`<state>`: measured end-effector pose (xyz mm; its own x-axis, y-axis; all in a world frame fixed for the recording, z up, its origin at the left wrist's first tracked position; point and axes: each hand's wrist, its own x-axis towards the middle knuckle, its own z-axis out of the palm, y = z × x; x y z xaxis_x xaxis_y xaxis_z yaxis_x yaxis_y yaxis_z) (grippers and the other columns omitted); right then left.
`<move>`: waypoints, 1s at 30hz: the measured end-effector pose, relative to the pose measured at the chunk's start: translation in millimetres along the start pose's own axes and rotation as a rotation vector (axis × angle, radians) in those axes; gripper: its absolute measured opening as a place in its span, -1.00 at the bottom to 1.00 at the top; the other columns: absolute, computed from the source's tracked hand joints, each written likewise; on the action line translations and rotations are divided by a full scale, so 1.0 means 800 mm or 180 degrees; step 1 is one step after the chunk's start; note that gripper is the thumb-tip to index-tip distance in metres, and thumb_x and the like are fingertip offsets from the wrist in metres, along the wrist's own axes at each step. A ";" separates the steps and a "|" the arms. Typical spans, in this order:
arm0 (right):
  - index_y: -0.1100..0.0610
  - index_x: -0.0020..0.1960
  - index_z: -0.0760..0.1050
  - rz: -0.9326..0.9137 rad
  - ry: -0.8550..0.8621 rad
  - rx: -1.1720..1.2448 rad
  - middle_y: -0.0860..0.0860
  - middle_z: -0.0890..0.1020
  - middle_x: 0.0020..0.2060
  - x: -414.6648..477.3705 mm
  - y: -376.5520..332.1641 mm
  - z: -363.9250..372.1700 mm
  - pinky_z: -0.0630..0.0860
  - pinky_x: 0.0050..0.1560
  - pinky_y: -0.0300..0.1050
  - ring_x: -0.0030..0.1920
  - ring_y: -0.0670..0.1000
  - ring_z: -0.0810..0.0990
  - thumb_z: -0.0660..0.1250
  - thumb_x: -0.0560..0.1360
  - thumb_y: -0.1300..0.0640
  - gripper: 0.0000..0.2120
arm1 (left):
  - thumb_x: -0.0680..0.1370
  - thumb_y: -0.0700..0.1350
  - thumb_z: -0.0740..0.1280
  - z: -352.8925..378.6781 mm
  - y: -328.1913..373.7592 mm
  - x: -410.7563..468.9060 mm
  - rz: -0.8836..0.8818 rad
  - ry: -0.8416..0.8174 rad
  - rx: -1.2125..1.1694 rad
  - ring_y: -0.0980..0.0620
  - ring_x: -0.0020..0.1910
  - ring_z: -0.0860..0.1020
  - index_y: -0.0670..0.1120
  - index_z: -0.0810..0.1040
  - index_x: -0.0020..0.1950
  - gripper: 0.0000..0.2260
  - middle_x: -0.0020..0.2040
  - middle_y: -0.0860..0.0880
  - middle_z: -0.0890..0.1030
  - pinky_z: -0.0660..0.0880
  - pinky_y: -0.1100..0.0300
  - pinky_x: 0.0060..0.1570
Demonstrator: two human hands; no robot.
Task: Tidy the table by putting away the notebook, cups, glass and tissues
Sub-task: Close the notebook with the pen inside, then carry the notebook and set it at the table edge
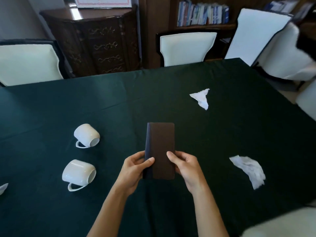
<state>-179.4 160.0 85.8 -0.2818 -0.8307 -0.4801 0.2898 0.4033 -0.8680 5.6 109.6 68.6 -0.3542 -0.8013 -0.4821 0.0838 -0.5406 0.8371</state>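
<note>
Both hands hold a closed brown notebook (160, 149) above the middle of the tabletop (119, 103), which is covered by a dark green cloth. The left hand (136, 170) grips the notebook's lower left edge along the darker spine, thumb lying across the cover and fingers curled behind. The right hand (185, 165) clasps the lower right edge in the same way, thumb on the cover, fingers wrapped under. The notebook stands lengthwise away from the person, its far end tipped up off the cloth.

To the left lie two white cups, both tipped on their sides. The farther cup (86, 135) has its mouth turned toward the lower right and its handle against the cloth. The nearer cup (78, 173) lies just below it, mouth facing right, handle pointing toward the person. The two are near each other but apart.

A crumpled white tissue (201, 98) sits on the far right part of the tabletop, well apart from the notebook. A second, larger tissue (249, 170) lies to the right of the right hand. At the left edge of view a scrap of a third tissue (3, 187) shows.

White-backed chairs (187, 47) stand around the far side, with a dark carved cabinet (95, 47) and a bookshelf (203, 14) behind.
</note>
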 end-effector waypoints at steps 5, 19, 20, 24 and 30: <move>0.16 0.09 0.72 -0.0198 0.0490 0.0159 0.07 0.80 -0.04 -0.121 0.040 0.018 0.70 0.10 0.06 0.00 0.06 0.78 0.49 0.53 0.15 -0.84 | 0.59 -0.26 0.43 -0.013 -0.021 -0.081 -0.0076 -0.0354 0.0122 -0.22 0.16 0.73 -0.18 0.63 0.31 -0.71 0.16 -0.21 0.76 0.71 -0.04 0.08; 0.16 0.10 0.74 -0.0601 0.1429 0.0500 0.07 0.79 0.01 -0.358 0.129 -0.048 0.64 0.10 -0.08 0.08 0.07 0.76 0.47 0.53 0.28 -0.83 | 0.61 -0.27 0.40 0.053 -0.073 -0.244 -0.0105 -0.1604 0.0939 -0.13 0.15 0.74 -0.15 0.64 0.31 -0.74 0.15 -0.14 0.77 0.67 -0.03 0.14; 0.15 0.11 0.74 -0.0607 0.1458 0.0493 0.07 0.79 0.01 -0.374 0.135 -0.058 0.64 0.09 -0.10 0.08 0.06 0.76 0.47 0.53 0.27 -0.82 | 0.62 -0.27 0.40 0.063 -0.077 -0.253 -0.0097 -0.1674 0.1025 -0.13 0.16 0.74 -0.14 0.65 0.30 -0.74 0.15 -0.13 0.77 0.67 -0.03 0.15; 0.18 0.13 0.73 -0.0720 0.1658 0.0567 0.06 0.79 0.02 -0.435 0.157 -0.097 0.64 -0.01 -0.25 0.08 0.03 0.76 0.47 0.53 0.30 -0.81 | 0.62 -0.28 0.40 0.106 -0.099 -0.291 -0.0074 -0.1939 0.1311 -0.14 0.14 0.74 -0.11 0.68 0.27 -0.76 0.13 -0.12 0.78 0.63 -0.10 0.21; 0.20 0.12 0.73 -0.0840 0.2162 0.0835 0.06 0.79 -0.01 -0.535 0.194 -0.166 0.66 0.05 -0.23 0.07 0.02 0.76 0.48 0.51 0.34 -0.79 | 0.62 -0.24 0.41 0.187 -0.163 -0.364 -0.0075 -0.2218 0.1487 -0.15 0.16 0.74 -0.14 0.67 0.30 -0.74 0.15 -0.14 0.77 0.61 -0.18 0.26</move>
<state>-135.5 628.8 139.8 -0.8463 -0.4349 -0.3078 0.3184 0.0503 -0.9466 -41.6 452.0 139.0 -0.8583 -0.3667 -0.3590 -0.2707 -0.2707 0.9238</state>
